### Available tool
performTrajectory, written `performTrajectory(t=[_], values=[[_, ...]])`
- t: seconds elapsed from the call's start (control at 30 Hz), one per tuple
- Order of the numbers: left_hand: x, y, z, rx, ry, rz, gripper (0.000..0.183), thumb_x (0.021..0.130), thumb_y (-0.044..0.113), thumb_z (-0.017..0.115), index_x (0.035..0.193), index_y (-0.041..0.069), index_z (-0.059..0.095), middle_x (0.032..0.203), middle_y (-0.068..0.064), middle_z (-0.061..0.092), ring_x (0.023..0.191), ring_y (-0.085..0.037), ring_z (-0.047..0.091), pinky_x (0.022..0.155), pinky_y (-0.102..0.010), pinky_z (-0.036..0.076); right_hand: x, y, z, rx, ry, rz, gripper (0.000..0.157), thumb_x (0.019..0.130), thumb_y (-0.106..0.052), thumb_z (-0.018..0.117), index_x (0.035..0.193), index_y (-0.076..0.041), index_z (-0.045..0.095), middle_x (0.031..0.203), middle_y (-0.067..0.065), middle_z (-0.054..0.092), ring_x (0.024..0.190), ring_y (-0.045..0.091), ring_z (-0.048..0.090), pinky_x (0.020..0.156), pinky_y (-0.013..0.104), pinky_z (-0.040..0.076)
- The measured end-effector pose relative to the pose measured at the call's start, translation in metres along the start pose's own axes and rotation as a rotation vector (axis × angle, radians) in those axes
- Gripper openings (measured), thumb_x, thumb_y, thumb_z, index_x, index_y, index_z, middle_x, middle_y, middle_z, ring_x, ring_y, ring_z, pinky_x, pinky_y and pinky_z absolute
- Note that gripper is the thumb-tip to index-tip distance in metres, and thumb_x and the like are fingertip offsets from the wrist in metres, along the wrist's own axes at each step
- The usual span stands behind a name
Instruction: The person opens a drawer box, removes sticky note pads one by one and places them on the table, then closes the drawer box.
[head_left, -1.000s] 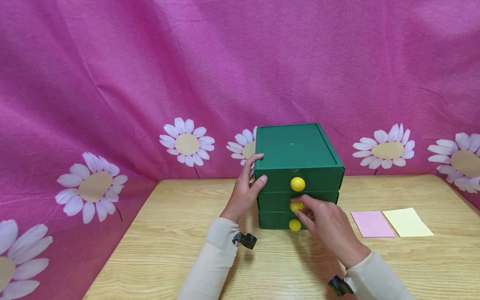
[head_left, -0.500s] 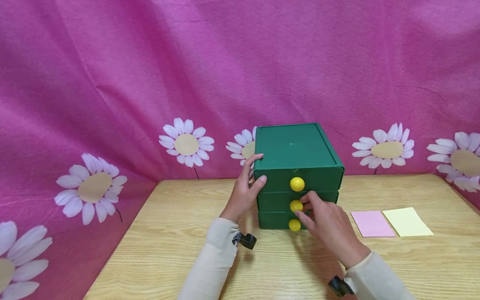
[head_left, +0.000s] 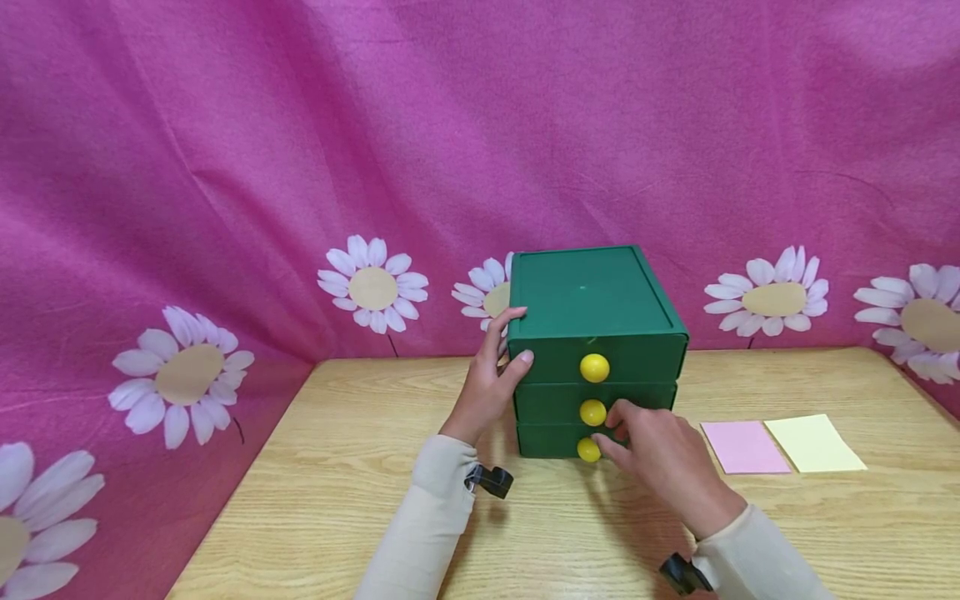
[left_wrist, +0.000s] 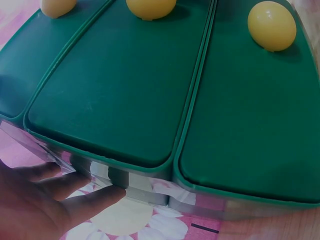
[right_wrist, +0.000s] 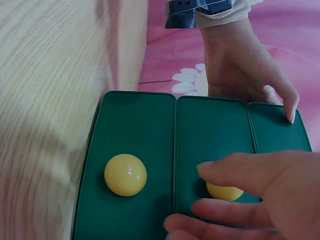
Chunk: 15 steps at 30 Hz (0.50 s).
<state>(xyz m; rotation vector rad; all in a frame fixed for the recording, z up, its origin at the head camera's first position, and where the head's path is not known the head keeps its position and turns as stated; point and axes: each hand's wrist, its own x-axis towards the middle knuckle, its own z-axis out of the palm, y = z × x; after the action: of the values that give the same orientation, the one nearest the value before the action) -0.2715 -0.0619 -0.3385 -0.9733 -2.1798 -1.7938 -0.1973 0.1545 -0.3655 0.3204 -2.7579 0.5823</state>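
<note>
A green three-drawer unit stands on the table with its drawers closed. Round yellow knobs mark the top drawer, middle drawer and bottom drawer. My left hand rests against the unit's left side, thumb on the front face; in the left wrist view the fingers lie straight along that side. My right hand is in front of the lower drawers, holding nothing. Its thumb is by the bottom knob and its index finger beside the middle one. In the right wrist view the thumb partly covers the middle knob.
A pink paper square and a pale yellow one lie side by side on the wooden table, right of the unit. Behind hangs a pink cloth printed with white daisies.
My right hand has let go of the middle knob, its fingers drawing back to the right and down towards the bottom knob. The left hand and the drawer unit have stayed put.
</note>
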Motion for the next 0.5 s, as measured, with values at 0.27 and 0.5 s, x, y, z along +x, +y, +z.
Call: performTrajectory(t=[0.27, 0.5], values=[[-0.0002, 0.0003, -0.0001, -0.001, 0.003, -0.002, 0.054, 0.097, 0.016, 0.049, 0.147, 0.014, 0.029, 0.146, -0.016, 0.041, 0.131, -0.025, 0.045, 0.099, -0.046, 0.043, 0.0011, 0.0031, 0.0044, 0.032, -0.147, 0.019, 0.016, 0.080, -0.022, 0.079, 0.089, -0.012, 0.071, 0.077, -0.003, 0.066, 0.069, 0.014, 0.060, 0.060, 0.035, 0.050], [0.0000, 0.0007, -0.0003, -0.002, -0.004, -0.008, 0.054, 0.097, 0.016, 0.048, 0.147, 0.014, 0.029, 0.147, -0.015, 0.040, 0.132, -0.024, 0.044, 0.100, -0.046, 0.043, 0.0030, 0.0086, 0.0095, 0.066, -0.213, 0.008, 0.023, 0.081, -0.017, 0.078, 0.102, -0.011, 0.073, 0.085, -0.001, 0.069, 0.077, 0.016, 0.064, 0.068, 0.040, 0.053]])
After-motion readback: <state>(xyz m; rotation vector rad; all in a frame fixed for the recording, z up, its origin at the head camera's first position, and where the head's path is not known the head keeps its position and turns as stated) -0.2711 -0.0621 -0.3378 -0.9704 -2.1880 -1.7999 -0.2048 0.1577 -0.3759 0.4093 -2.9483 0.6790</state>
